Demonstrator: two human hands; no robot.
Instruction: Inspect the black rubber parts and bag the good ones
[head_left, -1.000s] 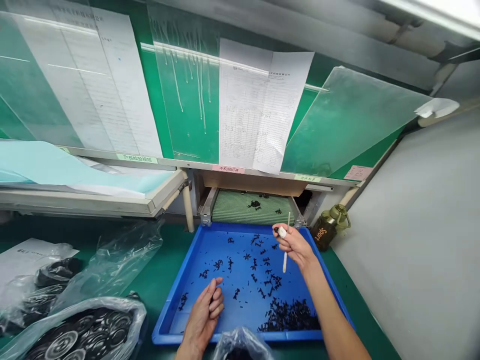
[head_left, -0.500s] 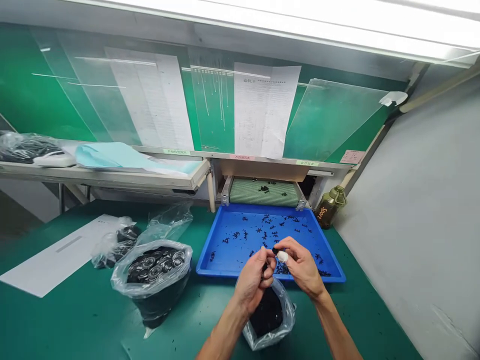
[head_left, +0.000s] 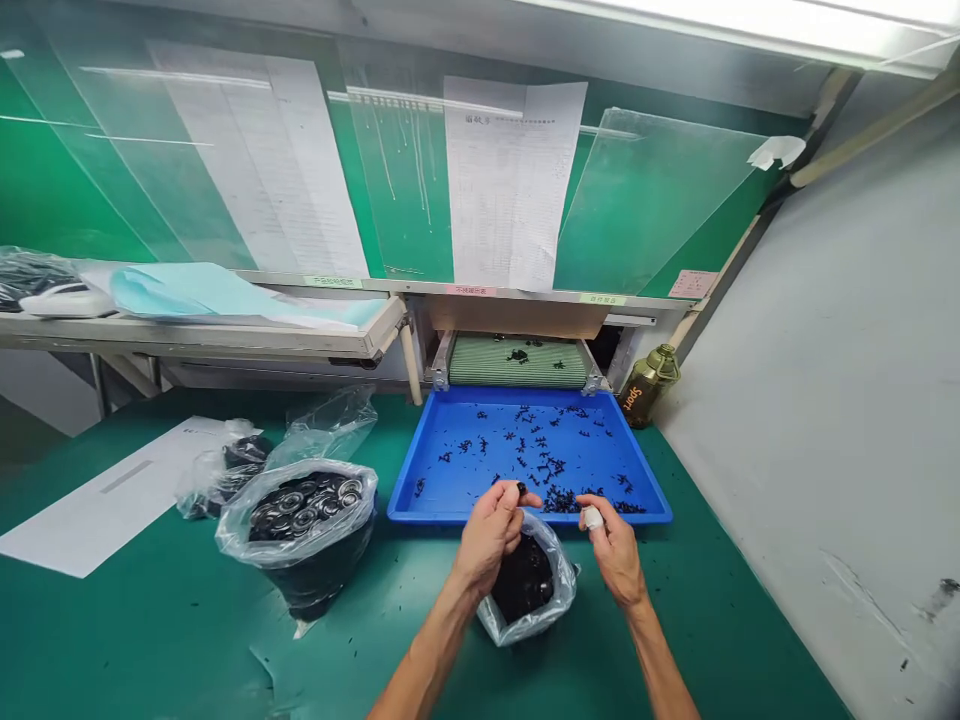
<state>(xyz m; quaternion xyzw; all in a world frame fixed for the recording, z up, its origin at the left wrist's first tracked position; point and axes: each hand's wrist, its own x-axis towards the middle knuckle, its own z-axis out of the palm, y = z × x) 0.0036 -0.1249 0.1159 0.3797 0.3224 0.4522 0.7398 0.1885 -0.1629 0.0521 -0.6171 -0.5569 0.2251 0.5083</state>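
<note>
My left hand (head_left: 491,530) pinches a small black part (head_left: 523,488) between thumb and fingertips, above a clear plastic bag (head_left: 564,590) of small black pieces (head_left: 521,580). Apart from it, to the right, my right hand (head_left: 613,550) has its fingers curled at the front edge of the blue tray (head_left: 409,470). A white wrap (head_left: 592,518) covers its thumb tip. Whether anything sits in those fingers is too small to make out. Scattered black bits (head_left: 559,497) lie in the tray, heaped near its front edge.
A larger plastic bag (head_left: 352,545) of black ring-like parts (head_left: 304,512) stands on the left, before a smaller bag (head_left: 236,465) and a white board (head_left: 120,490). Behind the tray a green conveyor belt (head_left: 487,362) ends. A bottle (head_left: 649,385) stands by the right wall.
My hands were together over the tray's front edge; now they are apart, the right one lower and further right. The view has tilted slightly, shifting everything upward.
</note>
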